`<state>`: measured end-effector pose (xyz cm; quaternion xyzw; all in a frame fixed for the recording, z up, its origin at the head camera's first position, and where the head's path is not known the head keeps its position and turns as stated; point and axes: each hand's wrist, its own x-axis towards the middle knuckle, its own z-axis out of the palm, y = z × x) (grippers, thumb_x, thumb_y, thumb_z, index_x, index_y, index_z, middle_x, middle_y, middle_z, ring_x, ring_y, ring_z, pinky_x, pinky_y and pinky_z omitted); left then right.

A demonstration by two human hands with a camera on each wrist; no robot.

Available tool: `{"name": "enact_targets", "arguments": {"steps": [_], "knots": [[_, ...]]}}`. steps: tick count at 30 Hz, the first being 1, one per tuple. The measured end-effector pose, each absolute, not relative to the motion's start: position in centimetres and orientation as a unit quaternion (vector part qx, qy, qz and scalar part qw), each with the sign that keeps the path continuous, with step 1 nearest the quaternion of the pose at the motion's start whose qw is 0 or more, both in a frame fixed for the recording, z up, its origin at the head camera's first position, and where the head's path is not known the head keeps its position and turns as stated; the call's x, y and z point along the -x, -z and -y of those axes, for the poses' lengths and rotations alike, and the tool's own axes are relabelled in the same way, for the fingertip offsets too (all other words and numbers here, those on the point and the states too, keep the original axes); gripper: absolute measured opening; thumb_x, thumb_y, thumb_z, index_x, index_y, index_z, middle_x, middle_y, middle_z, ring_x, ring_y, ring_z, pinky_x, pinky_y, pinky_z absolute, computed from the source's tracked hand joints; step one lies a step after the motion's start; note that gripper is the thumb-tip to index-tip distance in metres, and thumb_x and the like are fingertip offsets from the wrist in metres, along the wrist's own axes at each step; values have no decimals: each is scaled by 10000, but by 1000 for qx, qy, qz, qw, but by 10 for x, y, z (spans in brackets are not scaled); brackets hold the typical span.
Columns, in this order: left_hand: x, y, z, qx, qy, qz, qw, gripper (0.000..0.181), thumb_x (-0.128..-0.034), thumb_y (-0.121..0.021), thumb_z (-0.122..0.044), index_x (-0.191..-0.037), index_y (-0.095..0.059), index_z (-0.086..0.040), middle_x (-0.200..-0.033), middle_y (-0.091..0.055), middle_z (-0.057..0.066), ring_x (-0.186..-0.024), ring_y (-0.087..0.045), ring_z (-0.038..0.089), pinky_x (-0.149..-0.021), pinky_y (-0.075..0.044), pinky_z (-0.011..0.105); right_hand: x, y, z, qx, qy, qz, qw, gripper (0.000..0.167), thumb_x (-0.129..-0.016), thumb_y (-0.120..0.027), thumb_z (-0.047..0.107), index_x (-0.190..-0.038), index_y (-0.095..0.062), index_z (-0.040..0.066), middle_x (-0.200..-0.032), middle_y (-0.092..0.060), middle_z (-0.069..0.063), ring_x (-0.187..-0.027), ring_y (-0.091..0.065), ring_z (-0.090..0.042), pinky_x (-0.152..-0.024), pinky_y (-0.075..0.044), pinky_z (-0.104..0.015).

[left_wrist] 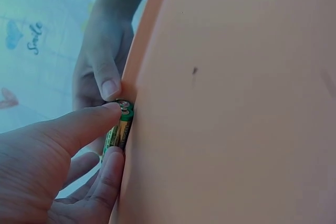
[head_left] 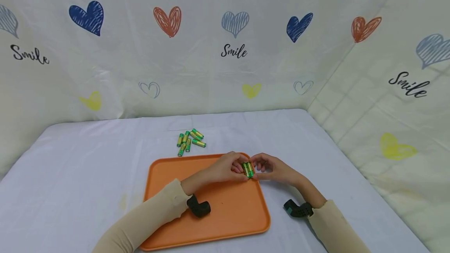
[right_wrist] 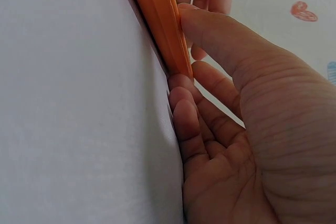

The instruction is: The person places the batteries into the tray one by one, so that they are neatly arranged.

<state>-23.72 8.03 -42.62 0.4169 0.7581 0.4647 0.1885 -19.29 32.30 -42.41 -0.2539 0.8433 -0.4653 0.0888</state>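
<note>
Green-and-yellow batteries (head_left: 248, 170) lie side by side at the right edge of the orange tray (head_left: 225, 216). My left hand (head_left: 225, 168) pinches them from the left, the thumb at their near end and other fingers along the side, as the left wrist view shows. From the right, my right hand (head_left: 277, 170) holds the same batteries with its thumb near and index finger far, the other fingers curled. In the right wrist view the tray's rim (right_wrist: 157, 22) hides the batteries, and the curled fingers (right_wrist: 186, 119) are low beside the rim, close to the white cloth.
Several loose batteries (head_left: 199, 143) lie in a loose cluster on the white tablecloth (head_left: 88, 175), beyond the tray's far edge. A pale curtain (head_left: 197, 61) printed with hearts hangs behind the table and along its right side.
</note>
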Motion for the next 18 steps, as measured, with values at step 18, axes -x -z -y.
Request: {"name": "enact_targets", "arguments": {"steps": [18], "knots": [[241, 416, -56, -407, -460, -764, 197, 456, -890, -730, -161, -1280, -555, -4, -1207, -546, 130, -968, -647, 166, -830, -529, 229, 195, 426, -325, 247, 461, -848, 88, 421, -866, -751, 137, -1240, -578, 51, -1013, -574, -104, -869, -507, -215, -739, -441, -241]]}}
